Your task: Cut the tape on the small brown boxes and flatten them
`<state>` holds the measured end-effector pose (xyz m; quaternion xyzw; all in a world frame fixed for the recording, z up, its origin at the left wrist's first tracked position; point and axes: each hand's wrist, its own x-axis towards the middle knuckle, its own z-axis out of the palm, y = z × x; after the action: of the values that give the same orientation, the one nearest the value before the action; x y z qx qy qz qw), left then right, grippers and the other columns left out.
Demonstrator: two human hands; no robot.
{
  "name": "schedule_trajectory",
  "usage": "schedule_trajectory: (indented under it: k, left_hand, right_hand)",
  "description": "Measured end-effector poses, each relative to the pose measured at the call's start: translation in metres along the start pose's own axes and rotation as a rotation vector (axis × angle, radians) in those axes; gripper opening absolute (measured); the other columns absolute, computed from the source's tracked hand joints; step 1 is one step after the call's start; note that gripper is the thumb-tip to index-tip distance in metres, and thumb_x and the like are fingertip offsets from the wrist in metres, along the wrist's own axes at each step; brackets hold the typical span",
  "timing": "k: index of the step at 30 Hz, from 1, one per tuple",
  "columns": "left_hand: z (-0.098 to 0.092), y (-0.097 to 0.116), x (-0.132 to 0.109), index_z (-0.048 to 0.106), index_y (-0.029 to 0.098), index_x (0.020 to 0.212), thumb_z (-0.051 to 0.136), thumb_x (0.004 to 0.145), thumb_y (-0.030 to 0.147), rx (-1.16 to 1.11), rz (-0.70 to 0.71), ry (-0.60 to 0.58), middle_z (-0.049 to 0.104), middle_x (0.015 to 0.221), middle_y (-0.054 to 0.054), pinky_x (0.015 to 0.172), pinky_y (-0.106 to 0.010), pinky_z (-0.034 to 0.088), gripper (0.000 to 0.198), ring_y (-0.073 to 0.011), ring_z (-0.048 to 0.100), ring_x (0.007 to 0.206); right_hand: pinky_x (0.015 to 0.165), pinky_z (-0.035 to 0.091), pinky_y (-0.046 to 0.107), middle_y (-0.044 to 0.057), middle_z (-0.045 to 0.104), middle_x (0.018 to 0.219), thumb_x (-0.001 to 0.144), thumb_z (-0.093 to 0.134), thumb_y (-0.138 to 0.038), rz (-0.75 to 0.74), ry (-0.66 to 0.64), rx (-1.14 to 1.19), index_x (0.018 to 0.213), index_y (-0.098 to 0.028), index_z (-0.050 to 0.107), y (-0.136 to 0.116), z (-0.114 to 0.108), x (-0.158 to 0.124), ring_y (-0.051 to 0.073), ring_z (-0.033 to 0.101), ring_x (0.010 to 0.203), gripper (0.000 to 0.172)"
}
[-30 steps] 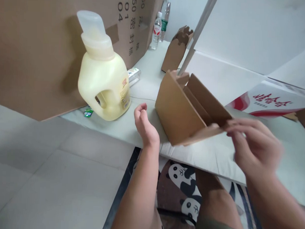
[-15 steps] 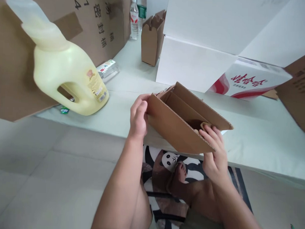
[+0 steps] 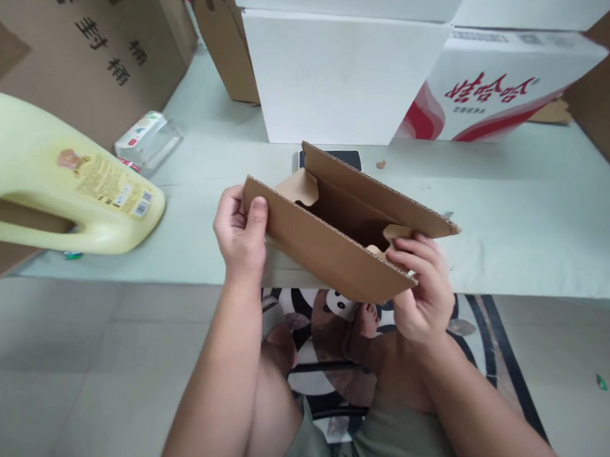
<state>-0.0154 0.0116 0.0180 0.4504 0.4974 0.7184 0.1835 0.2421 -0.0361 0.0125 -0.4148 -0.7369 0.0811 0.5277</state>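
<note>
A small brown corrugated cardboard box [image 3: 334, 246] hangs open-topped over the near edge of the pale green table [image 3: 510, 222]. My left hand [image 3: 239, 229] grips its left end, thumb pressed on the front panel. At the box's right end my right hand [image 3: 420, 289] is closed on it, with fingers on an inner flap near the opening. Both flaps inside the box are partly folded in.
A pale yellow detergent jug [image 3: 61, 193] stands at the left. A clear plastic packet [image 3: 148, 138] lies behind it. A white carton [image 3: 340, 76], a red-and-white printed carton [image 3: 490, 88] and brown cartons [image 3: 91, 54] line the back. A dark flat object [image 3: 355, 158] lies behind the box.
My left hand went from free and curled to gripping the box's left end. My right hand shifted onto the right end and inner flap. The view tilted downward.
</note>
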Motion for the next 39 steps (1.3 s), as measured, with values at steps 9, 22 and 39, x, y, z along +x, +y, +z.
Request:
schedule_trajectory:
  k: [9, 22, 39]
  left_hand:
    - [0.009, 0.008, -0.016, 0.066, 0.021, 0.104, 0.068, 0.091, 0.061, 0.058, 0.069, 0.035, 0.064, 0.090, -0.002, 0.085, -0.031, 0.053, 0.042, -0.0166, 0.064, 0.086]
    - [-0.002, 0.026, -0.026, 0.069, 0.027, 0.123, 0.069, 0.090, 0.043, 0.299, 0.142, -0.154, 0.062, 0.127, -0.009, 0.102, -0.040, 0.051, 0.037, -0.0254, 0.060, 0.119]
    - [-0.002, 0.040, -0.038, 0.079, 0.024, 0.105, 0.060, 0.094, 0.044, 0.489, 0.267, -0.253, 0.062, 0.128, -0.011, 0.098, -0.042, 0.053, 0.030, -0.0244, 0.064, 0.110]
  right_hand:
    - [0.103, 0.056, 0.051, 0.008, 0.046, 0.156, 0.091, 0.063, -0.040, 0.456, 0.054, 0.328, 0.156, -0.045, 0.029, 0.018, 0.006, -0.002, 0.029, 0.054, 0.140, 0.073]
    - [0.092, 0.059, 0.042, 0.003, 0.065, 0.115, 0.088, 0.063, -0.034, 0.579, 0.150, 0.476, 0.114, -0.035, 0.060, 0.007, -0.013, 0.005, 0.022, 0.068, 0.104, 0.025]
    - [0.107, 0.049, 0.049, 0.008, 0.067, 0.126, 0.095, 0.060, -0.036, 0.519, 0.026, 0.346, 0.097, -0.027, 0.070, 0.006, -0.037, 0.001, 0.026, 0.061, 0.127, 0.014]
